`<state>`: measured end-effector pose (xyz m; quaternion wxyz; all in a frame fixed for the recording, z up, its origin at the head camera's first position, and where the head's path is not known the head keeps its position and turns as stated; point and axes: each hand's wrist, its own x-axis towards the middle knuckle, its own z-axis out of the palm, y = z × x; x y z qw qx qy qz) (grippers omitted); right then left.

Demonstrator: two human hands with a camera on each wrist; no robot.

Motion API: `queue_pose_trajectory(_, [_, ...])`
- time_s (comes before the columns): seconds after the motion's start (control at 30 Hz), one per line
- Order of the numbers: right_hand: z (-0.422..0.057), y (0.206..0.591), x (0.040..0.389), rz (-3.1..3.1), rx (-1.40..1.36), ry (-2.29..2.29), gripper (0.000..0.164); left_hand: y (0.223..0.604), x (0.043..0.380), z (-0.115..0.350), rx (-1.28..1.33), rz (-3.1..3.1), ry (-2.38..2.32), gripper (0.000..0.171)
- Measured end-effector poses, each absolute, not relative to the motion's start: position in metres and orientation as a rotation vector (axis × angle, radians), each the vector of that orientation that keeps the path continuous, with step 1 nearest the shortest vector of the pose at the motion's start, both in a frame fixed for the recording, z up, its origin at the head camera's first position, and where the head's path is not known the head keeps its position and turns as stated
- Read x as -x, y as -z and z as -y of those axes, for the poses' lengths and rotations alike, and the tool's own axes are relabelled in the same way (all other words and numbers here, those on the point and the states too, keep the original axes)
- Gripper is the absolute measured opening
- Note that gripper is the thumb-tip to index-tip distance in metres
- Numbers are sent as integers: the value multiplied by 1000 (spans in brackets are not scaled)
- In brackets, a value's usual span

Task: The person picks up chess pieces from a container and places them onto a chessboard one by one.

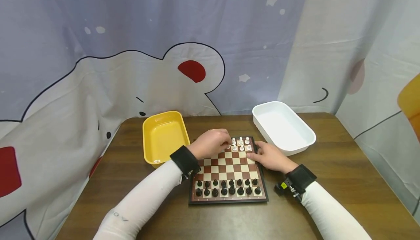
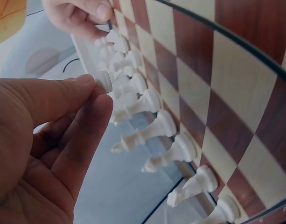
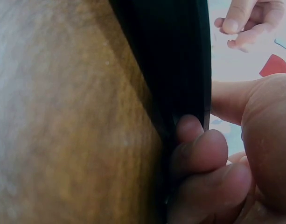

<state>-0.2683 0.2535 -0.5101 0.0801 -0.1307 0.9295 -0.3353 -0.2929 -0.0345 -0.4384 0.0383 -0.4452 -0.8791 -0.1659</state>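
Observation:
My left hand (image 1: 211, 143) is over the far part of the chessboard (image 1: 225, 168). In the left wrist view its thumb and fingertips pinch a small white chess piece (image 2: 104, 81), base outward, its top hidden by the fingers. A back row of white chessmen (image 2: 154, 128) stands along the far edge, with several white pawns (image 1: 241, 148) in front at the right. My right hand (image 1: 270, 156) grips the board's right side, thumb over the top, other fingers curled against the dark edge (image 3: 180, 60). Two rows of black chessmen (image 1: 224, 191) stand at the near side.
A yellow tray (image 1: 146, 138) stands on the brown table (image 1: 157, 211) to the left of the board. Behind my right hand is a white tray (image 1: 303, 149), close to the board's far right corner. A patterned curtain (image 1: 157, 83) hangs behind the table.

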Motion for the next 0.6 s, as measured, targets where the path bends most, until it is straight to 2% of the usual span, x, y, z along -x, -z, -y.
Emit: queue_pose_trajectory(0.6, [-253, 509, 269, -2784, 397, 1011, 88, 462, 299, 27, 1343, 2672, 361, 6])
